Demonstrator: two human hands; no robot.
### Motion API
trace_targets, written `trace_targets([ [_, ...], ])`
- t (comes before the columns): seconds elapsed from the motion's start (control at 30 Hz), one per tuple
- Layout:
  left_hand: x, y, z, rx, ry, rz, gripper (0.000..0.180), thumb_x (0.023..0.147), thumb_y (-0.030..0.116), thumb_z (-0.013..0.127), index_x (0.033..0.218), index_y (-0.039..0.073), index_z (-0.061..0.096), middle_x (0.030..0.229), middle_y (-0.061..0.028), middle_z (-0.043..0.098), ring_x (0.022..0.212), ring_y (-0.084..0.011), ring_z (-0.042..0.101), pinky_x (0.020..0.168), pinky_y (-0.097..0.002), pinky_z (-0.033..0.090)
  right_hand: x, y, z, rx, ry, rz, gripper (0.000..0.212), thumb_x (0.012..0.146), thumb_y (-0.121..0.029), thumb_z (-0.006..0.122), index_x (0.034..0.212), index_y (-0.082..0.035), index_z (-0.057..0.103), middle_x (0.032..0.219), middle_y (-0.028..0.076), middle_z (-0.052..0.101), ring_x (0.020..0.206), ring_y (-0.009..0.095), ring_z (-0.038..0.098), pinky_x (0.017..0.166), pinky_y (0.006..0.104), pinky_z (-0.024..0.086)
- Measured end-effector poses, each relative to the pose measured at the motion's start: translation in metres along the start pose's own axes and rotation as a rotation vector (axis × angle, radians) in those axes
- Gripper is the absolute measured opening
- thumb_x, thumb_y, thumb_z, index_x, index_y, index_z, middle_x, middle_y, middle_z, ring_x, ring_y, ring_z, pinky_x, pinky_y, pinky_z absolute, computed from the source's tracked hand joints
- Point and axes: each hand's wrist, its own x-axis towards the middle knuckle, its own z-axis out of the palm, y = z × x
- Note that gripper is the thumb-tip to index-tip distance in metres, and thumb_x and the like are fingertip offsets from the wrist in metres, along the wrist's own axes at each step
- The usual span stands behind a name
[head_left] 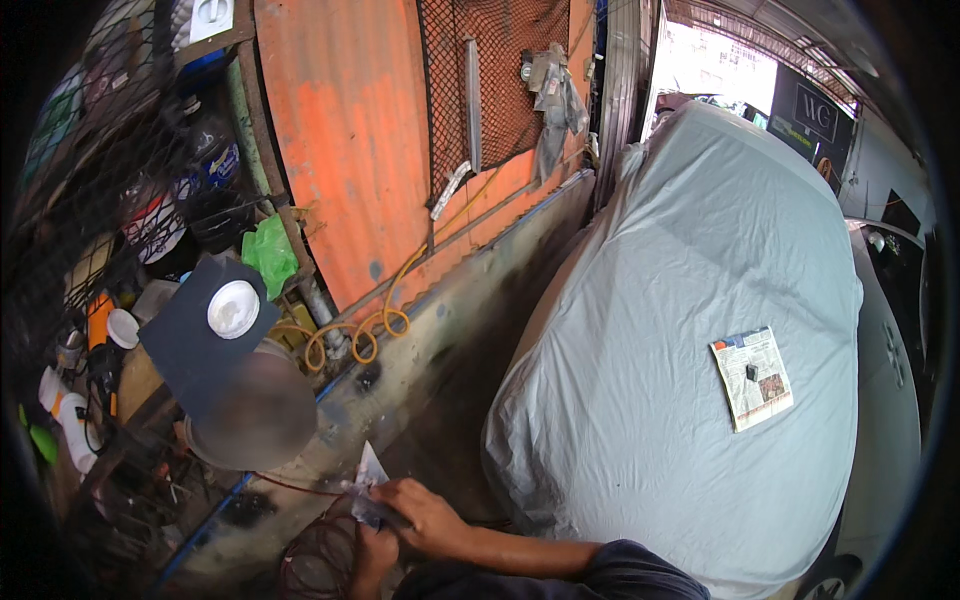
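A pale, crumpled sheet (371, 466) with a pointed tip sticks up between my hands at the lower middle; whether it is plastic or paper I cannot tell. My right hand (425, 515) is closed on its right side, fingers bent over it. Below, my left hand (374, 553) grips its greyish lower part, and its fingers are mostly hidden. Left of my hands a thin reddish hose (298, 486) runs in, and coils of similar hose (312, 562) hang beside my left hand.
To the right stands a vehicle under a grey cover (660, 380), with a folded newspaper (745, 400) and a small dark block (751, 372) on it. At left are a round white lid (234, 309), dark sheet (190, 345), green bag (269, 256) and coiled yellow hose (362, 345).
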Motion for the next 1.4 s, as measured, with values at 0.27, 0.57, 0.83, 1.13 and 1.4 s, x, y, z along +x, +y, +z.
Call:
trace_targets([
  [0.27, -0.004, 0.015, 0.007, -0.02, 0.074, -0.039, 0.068, 0.078, -0.004, 0.051, 0.144, -0.005, 0.037, 0.142, -0.018, 0.048, 0.135, -0.0286, 0.043, 0.113, -0.0396, 0.034, 0.007, -0.007, -0.007, -0.051, 0.002, -0.167, 0.048, 0.076, -0.002, 0.069, 0.123, -0.001, 0.06, 0.121, 0.014, 0.061, 0.113, 0.033, 0.06, 0.092, 0.0402, 0.052],
  [0.57, 0.0, 0.015, -0.003, 0.264, 0.011, 0.166, 0.055, 0.084, -0.006, 0.054, 0.138, -0.002, 0.045, 0.131, -0.0139, 0.057, 0.12, -0.0246, 0.056, 0.103, -0.0383, 0.044, 0.001, -0.001, -0.012, -0.017, -0.12, -0.165, 0.067, 0.068, 0.0, 0.068, 0.133, -0.002, 0.054, 0.12, 0.018, 0.059, 0.117, 0.038, 0.055, 0.099, 0.0436, 0.048],
  [0.83, -0.005, 0.045, 0.017, 0.191, 0.036, 0.114, 0.065, 0.081, -0.003, 0.05, 0.145, -0.005, 0.038, 0.146, -0.0217, 0.044, 0.14, -0.0322, 0.04, 0.116, -0.0415, 0.031, 0.003, 0.008, -0.01, -0.009, 0.055, -0.041, 0.052, 0.074, 0.0, 0.069, 0.125, -0.002, 0.059, 0.124, 0.016, 0.061, 0.114, 0.035, 0.059, 0.095, 0.0419, 0.051],
  [1.13, -0.007, 0.054, 0.034, 0.2, 0.062, 0.168, 0.068, 0.076, -0.006, 0.051, 0.143, -0.006, 0.039, 0.141, -0.0165, 0.05, 0.131, -0.027, 0.048, 0.109, -0.0368, 0.038, 0.018, 0.021, -0.021, -0.042, 0.204, 0.062, 0.041, 0.084, -0.006, 0.067, 0.124, 0.0, 0.059, 0.117, 0.017, 0.062, 0.106, 0.035, 0.06, 0.092, 0.0404, 0.05],
  [1.4, -0.014, 0.019, 0.008, 0.269, -0.059, 0.234, 0.045, 0.093, 0.001, 0.056, 0.137, -0.003, 0.046, 0.134, -0.0166, 0.055, 0.125, -0.0307, 0.054, 0.107, -0.0444, 0.042, 0.03, 0.025, -0.026, -0.018, 0.213, 0.253, 0.026, 0.091, -0.008, 0.063, 0.116, 0.0, 0.061, 0.105, 0.018, 0.061, 0.102, 0.036, 0.061, 0.087, 0.04, 0.05],
])
